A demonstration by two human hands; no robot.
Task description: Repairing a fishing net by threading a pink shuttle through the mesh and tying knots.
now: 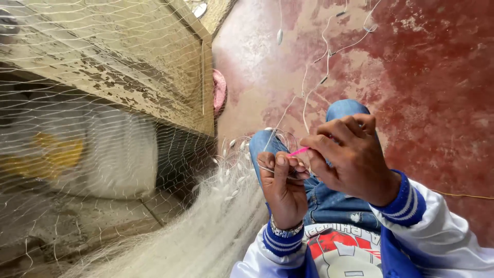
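A fine pale fishing net (103, 128) hangs across the left of the view and gathers into a bunch (216, 216) toward my lap. My left hand (282, 190) pinches the net's edge line and its strands between thumb and fingers. Just to its right, my right hand (350, 154) grips a thin pink netting needle (298, 151), whose tip points at the strands in my left hand. Both hands work over my knees in blue jeans (329, 201). Small white oval floats (231, 170) sit along the net edge near my left hand.
A worn wooden table (154, 62) with flaking paint stands at upper left, with a white and yellow sack (92, 154) behind the net beneath it. A white cord (324, 67) with floats trails over the red, patchy concrete floor (437, 77). A pink object (219, 90) lies beside the table.
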